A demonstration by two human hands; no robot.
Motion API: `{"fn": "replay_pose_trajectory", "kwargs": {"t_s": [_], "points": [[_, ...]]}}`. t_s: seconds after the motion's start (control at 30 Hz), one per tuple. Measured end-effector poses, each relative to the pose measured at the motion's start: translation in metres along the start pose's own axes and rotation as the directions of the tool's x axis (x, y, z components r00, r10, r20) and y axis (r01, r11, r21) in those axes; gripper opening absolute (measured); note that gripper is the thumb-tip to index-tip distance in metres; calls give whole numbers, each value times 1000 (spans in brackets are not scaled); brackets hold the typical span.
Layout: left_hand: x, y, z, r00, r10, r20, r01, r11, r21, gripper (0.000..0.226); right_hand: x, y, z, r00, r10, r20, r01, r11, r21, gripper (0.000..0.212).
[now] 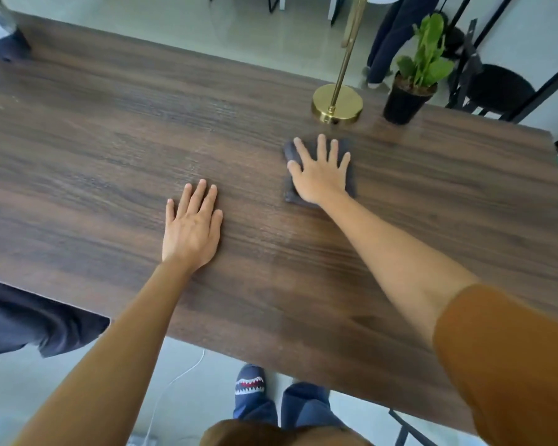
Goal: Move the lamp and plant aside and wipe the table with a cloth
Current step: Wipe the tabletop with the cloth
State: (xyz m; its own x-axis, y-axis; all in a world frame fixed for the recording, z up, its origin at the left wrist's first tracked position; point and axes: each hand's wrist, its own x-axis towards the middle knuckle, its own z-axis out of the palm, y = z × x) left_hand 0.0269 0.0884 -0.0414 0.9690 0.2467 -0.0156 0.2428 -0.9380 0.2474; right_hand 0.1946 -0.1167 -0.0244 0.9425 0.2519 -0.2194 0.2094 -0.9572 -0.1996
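Observation:
A dark wooden table (110, 140) fills most of the view. My right hand (321, 173) lies flat with fingers spread on a folded dark grey cloth (351, 185), pressing it onto the table. My left hand (192, 230) rests palm down on the bare wood to the left, holding nothing. Just beyond the cloth stands a brass lamp (337, 103) with a round base and a thin stem rising out of view. To its right, near the far edge, is a green plant in a black pot (405, 103).
A dark object (4, 40) sits at the table's far left corner. Another person's legs (387, 40) stand behind the lamp. A black chair (496, 88) is beyond the right corner. Dark fabric (29, 320) hangs off the near left edge.

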Motion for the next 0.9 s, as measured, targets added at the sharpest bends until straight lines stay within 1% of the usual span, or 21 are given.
{"fn": "replay_pose_trajectory", "kwargs": {"t_s": [0.1,0.3,0.37,0.43,0.47,0.5,0.53,0.6,0.63,0.7,0.77,0.8,0.83,0.87,0.9], "points": [[0,0,-2,1000,10,4,-10,1000,-13,53,-59,-19,23,991,-129,-23,129,992,-8,57],[-2,0,-4,999,33,23,-32,999,-24,54,-202,-46,71,962,-252,-103,249,968,-42,59],[-3,-1,-3,999,44,22,-43,999,-30,54,-246,-32,75,947,-316,-63,312,948,-68,56],[-4,-1,-3,998,56,15,-55,998,-28,54,-276,6,68,929,-369,-3,368,927,-78,54],[-4,-1,-3,998,59,12,-59,998,-27,54,-282,30,63,927,-375,3,374,924,-85,53],[-4,-2,-3,998,59,12,-59,998,-28,54,-281,54,58,935,-355,-8,353,931,-96,53],[-3,-2,-2,998,60,13,-59,998,-30,54,-275,75,52,953,-302,-28,298,949,-106,53],[-4,-2,-2,998,62,13,-62,998,-31,54,-244,100,40,989,-137,-62,129,985,-116,55],[-4,-2,-2,998,64,13,-63,997,-33,54,-221,102,35,995,-60,-83,51,992,-112,56],[-5,-1,-2,997,71,16,-70,997,-38,54,-170,92,26,986,119,-115,-125,991,-45,55],[-6,-1,-2,996,84,22,-83,996,-45,53,-125,65,19,949,306,-73,-304,952,40,56],[-6,-1,-3,996,89,23,-88,995,-50,53,-110,48,17,936,347,-50,-345,937,50,57],[-5,-2,-3,996,91,22,-90,994,-57,53,-104,30,19,940,338,-40,-336,940,48,58],[-4,-2,-3,996,89,20,-88,994,-66,52,-106,13,25,957,288,-39,-286,957,43,59],[-3,-2,-3,997,78,20,-76,994,-80,52,-117,-2,33,977,206,-51,-204,978,38,59]]}}
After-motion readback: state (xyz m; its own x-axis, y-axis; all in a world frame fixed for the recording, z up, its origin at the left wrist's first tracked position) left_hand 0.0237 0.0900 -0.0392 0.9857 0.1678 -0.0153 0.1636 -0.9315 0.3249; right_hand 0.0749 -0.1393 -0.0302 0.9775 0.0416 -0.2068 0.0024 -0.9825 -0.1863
